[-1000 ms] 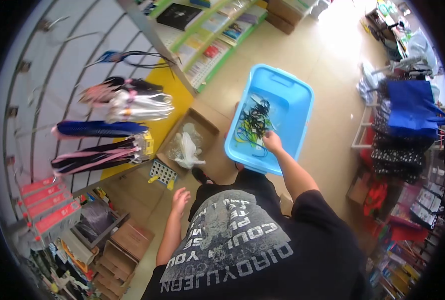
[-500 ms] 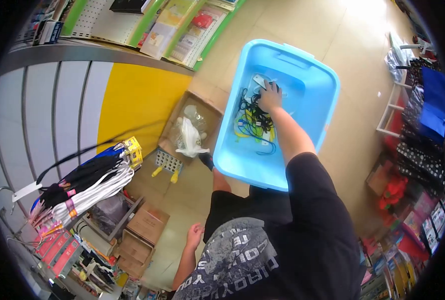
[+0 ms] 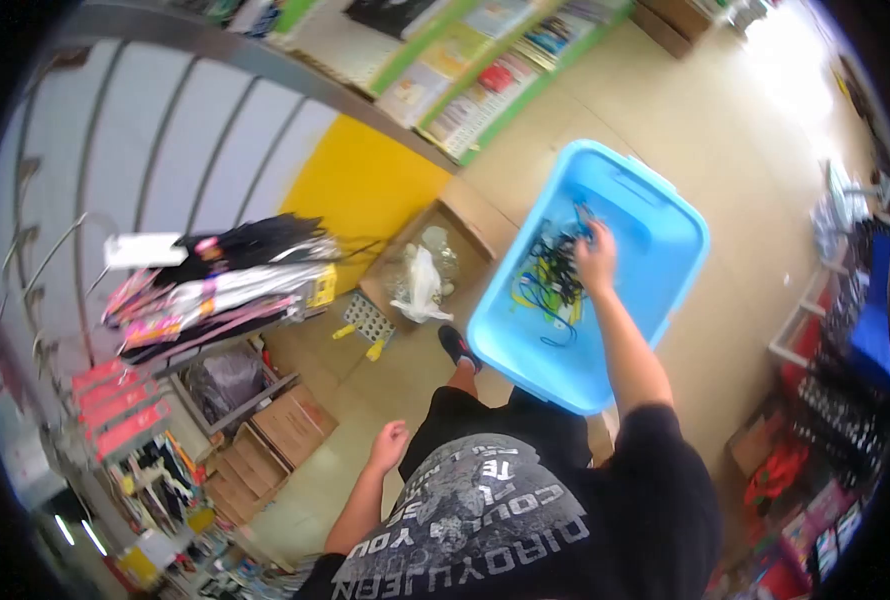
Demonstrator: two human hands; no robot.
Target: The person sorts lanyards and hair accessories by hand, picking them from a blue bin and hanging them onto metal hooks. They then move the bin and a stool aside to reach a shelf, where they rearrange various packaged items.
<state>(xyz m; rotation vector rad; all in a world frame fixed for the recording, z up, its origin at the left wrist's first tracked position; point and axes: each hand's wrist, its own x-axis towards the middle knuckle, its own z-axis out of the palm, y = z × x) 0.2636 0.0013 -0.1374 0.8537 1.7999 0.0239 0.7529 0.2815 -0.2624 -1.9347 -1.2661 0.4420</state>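
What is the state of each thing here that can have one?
Light-blue rectangular plastic tub: open
Thin black cords: tangled, inside the tub
Brown cardboard box: open
White plastic bag: crumpled, inside the box
Right hand: inside the tub, grip unclear
Left hand: apart from the tub, fingers curled

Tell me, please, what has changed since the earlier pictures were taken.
The right hand has moved from the near end of the tangled black cords to their far end inside the light-blue plastic tub; whether it grips anything is unclear. The left hand has curled its fingers. The white plastic bag stays in the brown cardboard box.
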